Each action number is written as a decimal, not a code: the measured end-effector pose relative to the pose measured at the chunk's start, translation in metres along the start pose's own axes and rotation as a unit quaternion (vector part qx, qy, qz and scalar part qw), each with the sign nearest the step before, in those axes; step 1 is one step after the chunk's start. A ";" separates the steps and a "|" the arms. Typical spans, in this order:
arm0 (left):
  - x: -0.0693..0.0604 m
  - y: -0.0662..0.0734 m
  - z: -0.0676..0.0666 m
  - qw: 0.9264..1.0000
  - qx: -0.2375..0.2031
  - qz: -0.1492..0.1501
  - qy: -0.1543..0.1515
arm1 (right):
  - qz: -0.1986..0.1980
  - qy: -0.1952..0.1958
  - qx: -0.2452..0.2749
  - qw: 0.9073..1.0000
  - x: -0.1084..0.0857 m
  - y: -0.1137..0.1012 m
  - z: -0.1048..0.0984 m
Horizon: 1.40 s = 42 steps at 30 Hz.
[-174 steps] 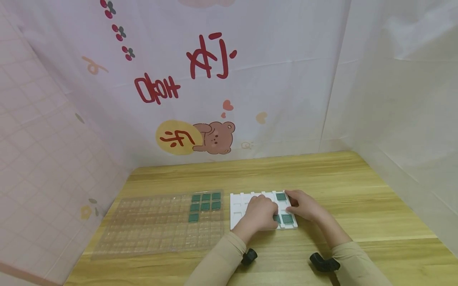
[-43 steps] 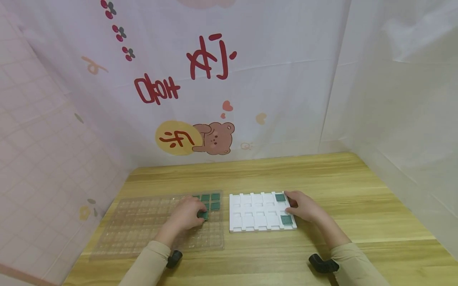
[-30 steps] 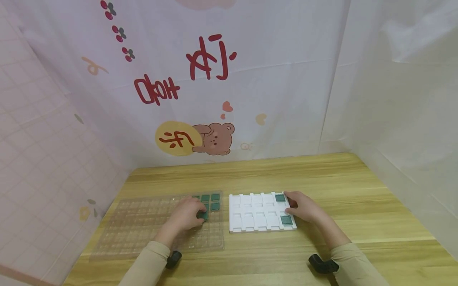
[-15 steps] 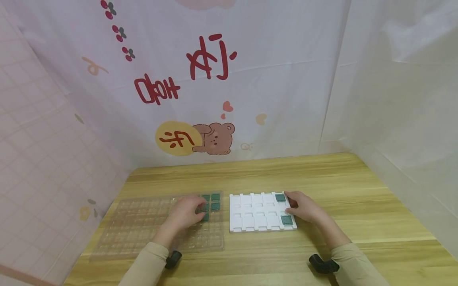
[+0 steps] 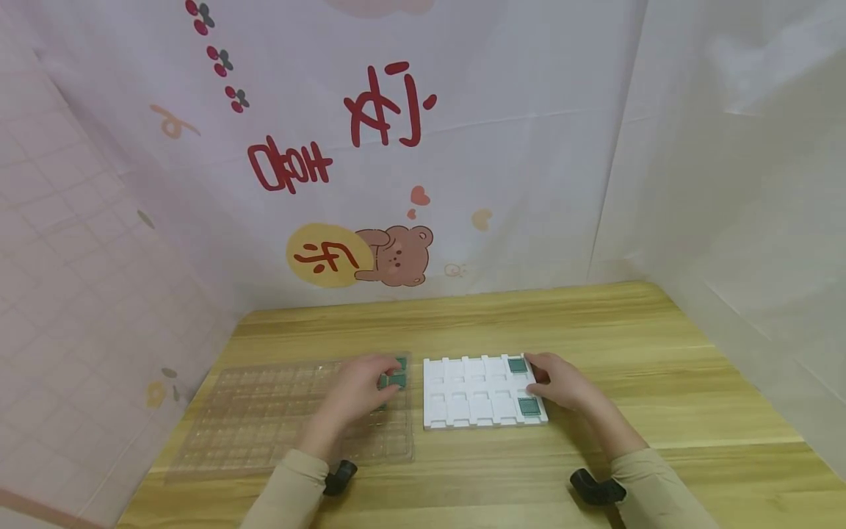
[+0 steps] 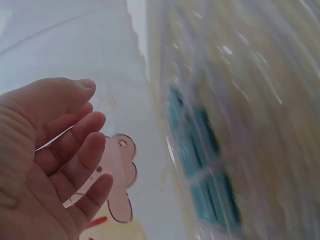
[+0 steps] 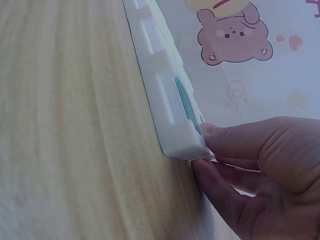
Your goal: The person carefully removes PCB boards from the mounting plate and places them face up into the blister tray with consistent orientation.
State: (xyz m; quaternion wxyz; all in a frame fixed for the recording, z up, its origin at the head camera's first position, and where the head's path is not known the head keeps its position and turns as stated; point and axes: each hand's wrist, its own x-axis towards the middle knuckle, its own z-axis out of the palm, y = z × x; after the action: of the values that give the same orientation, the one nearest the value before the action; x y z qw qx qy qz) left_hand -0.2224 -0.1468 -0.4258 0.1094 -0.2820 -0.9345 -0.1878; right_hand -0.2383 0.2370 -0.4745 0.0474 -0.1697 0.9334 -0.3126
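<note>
Over the right part of a clear compartment tray (image 5: 277, 419), my left hand (image 5: 362, 386) hovers with fingers loosely bent. Nothing lies between its thumb and fingers in the left wrist view. Several small green circuit boards (image 5: 396, 380) sit in that tray, partly hidden by the hand; blurred boards (image 6: 205, 165) show in the left wrist view too. My right hand (image 5: 560, 380) pinches the right end of a white slotted tray (image 5: 465, 393), thumb on its top edge. Two green boards, one at the back (image 5: 518, 365) and one in front (image 5: 529, 406), lie in its rightmost column.
Both trays lie flat on a wooden table (image 5: 489, 470), a narrow gap between them. A printed white cloth (image 5: 515, 184) hangs behind and along the sides. Black wrist mounts (image 5: 598, 488) are strapped near both sleeves.
Since the oldest frame, my left hand left the white tray, where a front-row board is gone, and went to the clear tray. It released a board there, then shifted right. My right hand stayed.
</note>
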 end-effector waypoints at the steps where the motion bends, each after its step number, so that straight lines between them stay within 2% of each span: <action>1: 0.002 0.003 0.001 1.000 -0.001 0.009 0.005 | -0.002 0.000 -0.001 1.000 0.001 0.001 0.000; 12: 0.025 0.039 0.008 0.998 -0.003 0.048 0.038 | -0.011 0.001 0.003 1.000 0.000 -0.003 -0.003; 19: 0.039 0.061 0.018 0.993 0.025 0.094 0.074 | -0.013 0.000 0.003 1.000 0.001 -0.001 -0.003; 23: 0.047 0.073 0.024 0.991 0.039 0.105 0.079 | -0.018 0.001 0.001 1.000 0.002 0.000 -0.004; 29: 0.061 0.090 0.037 0.990 0.062 0.103 0.070 | -0.018 0.002 0.005 1.000 0.003 0.001 -0.004; 35: 0.073 0.103 0.051 0.993 0.073 0.085 0.038 | -0.015 0.005 0.017 1.000 0.004 0.004 -0.001; 42: 0.088 0.114 0.067 0.991 0.109 0.073 0.036 | -0.027 0.009 0.022 0.999 0.005 0.005 -0.001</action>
State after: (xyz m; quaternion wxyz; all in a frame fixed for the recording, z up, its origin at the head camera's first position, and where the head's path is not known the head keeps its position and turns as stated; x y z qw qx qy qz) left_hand -0.2366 0.0113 -0.4260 0.1865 -0.3290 -0.9217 -0.0862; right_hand -0.2446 0.2394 -0.4766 0.0345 -0.1908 0.9218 -0.3356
